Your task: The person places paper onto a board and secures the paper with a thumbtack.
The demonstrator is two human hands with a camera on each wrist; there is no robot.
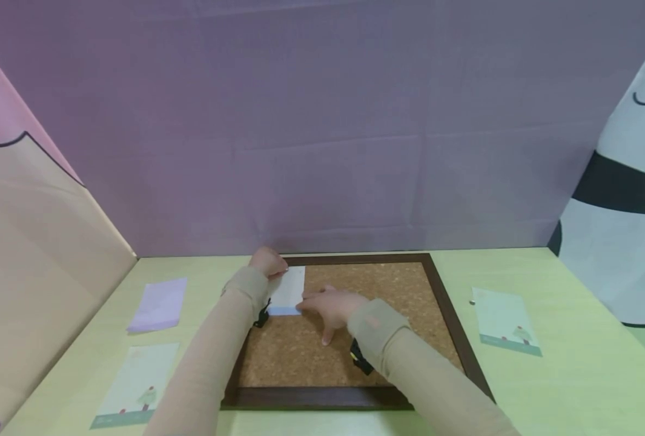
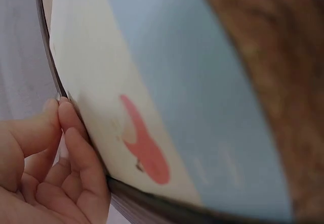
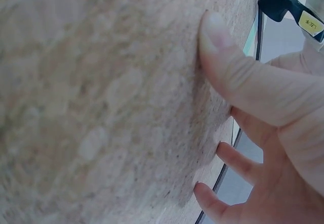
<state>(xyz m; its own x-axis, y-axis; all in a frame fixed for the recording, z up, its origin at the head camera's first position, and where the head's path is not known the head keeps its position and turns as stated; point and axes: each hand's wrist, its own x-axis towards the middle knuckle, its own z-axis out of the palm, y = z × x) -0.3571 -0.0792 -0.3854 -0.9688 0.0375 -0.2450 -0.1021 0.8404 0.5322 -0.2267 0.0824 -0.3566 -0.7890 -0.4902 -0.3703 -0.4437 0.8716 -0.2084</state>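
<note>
Pinching tiny shiny piece (image 2: 58, 97) in left grip (image 1: 267, 262), too hidden to identify | covering part of card (image 1: 291, 290) just beside | resting right grip (image 1: 335, 307), spread wide, on corkboard (image 1: 393, 281)

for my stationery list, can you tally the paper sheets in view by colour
white sheets with a green strip: 2
white sheet with a blue strip: 1
lilac sheet: 1
total: 4
</note>
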